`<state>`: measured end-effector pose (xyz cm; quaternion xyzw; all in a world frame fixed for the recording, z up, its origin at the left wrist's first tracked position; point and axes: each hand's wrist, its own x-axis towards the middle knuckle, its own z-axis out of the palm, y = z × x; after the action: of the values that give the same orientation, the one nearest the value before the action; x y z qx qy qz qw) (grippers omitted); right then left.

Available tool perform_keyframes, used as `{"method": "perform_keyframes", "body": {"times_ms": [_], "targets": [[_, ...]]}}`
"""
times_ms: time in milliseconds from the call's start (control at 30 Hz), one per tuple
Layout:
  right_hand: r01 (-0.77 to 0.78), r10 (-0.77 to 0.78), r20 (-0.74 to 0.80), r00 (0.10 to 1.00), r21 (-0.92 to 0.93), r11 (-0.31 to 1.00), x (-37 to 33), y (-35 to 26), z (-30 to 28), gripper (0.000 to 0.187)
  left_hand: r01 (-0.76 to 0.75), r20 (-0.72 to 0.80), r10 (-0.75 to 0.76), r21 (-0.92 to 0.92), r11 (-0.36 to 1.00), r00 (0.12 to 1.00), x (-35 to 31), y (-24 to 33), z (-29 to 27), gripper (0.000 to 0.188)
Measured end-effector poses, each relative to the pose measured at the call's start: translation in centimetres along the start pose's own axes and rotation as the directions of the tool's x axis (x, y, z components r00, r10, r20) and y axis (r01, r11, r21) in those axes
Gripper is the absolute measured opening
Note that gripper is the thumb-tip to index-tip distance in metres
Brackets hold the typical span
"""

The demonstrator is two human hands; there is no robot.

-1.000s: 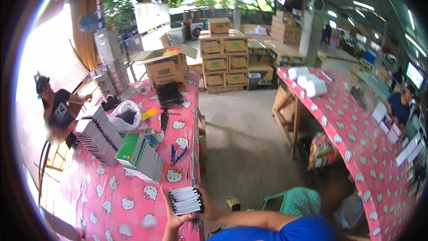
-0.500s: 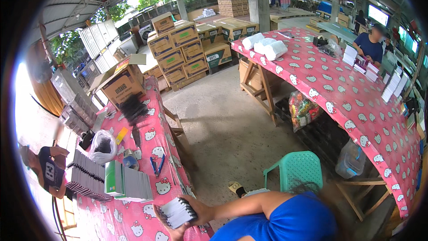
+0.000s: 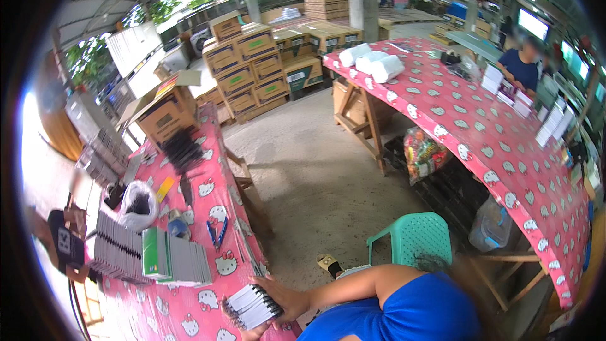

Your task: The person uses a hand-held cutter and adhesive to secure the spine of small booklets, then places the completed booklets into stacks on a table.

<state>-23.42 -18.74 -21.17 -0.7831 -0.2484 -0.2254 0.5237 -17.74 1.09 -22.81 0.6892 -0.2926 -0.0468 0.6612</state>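
Observation:
A small stack of spiral-bound notebooks [image 3: 249, 306], white-edged with black coils, is held over the edge of the pink table at the lower middle. My right hand [image 3: 282, 298] grips its coil side from the right. Under and to the left of the stack, my left hand [image 3: 254, 333] supports it and is partly hidden by it. Close by on the table stand a row of upright notebooks [image 3: 189, 262] with a green cover [image 3: 151, 252] at one end, and a longer row of notebooks [image 3: 117, 249] farther left. Blue-handled pliers [image 3: 218, 233] lie just beyond.
Behind the pliers are a tape roll [image 3: 178, 224], a plastic bag [image 3: 137, 206], black binding coils [image 3: 183, 150] and an open carton [image 3: 167, 113]. A green plastic chair [image 3: 420, 240] stands to my right. A co-worker [image 3: 66, 240] is at the left; another [image 3: 521, 69] sits beyond the right-hand table [image 3: 435, 98].
The notebook stack stays in both hands, tilted slightly differently, with my right hand's fingers shifted along its top. The whole view has moved a little.

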Motion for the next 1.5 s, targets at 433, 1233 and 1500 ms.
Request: {"method": "perform_keyframes", "body": {"times_ms": [433, 1233, 1500], "targets": [[0.01, 0.349, 0.476, 0.807, -0.602, 0.798, 7.8, -5.4, 0.4, 0.129, -0.04, -0.01, 0.041, 0.059, 0.997, 0.999, 3.4, -0.5, 2.4, 0.136], [-0.103, 0.051, 0.563, 0.825, 0.061, 0.993, 3.7, -0.5, -3.4, 0.106, -0.258, -0.002, 0.26, 0.097, 0.961, 0.966, 0.2, 2.3, 0.9, 0.132], [-0.588, 0.318, 0.585, 0.746, 0.353, 0.728, 1.6, 1.1, -1.1, 0.079, -0.145, 0.0, 0.146, -0.041, 0.989, 0.989, 0.1, 2.3, 1.4, 0.124]]}}
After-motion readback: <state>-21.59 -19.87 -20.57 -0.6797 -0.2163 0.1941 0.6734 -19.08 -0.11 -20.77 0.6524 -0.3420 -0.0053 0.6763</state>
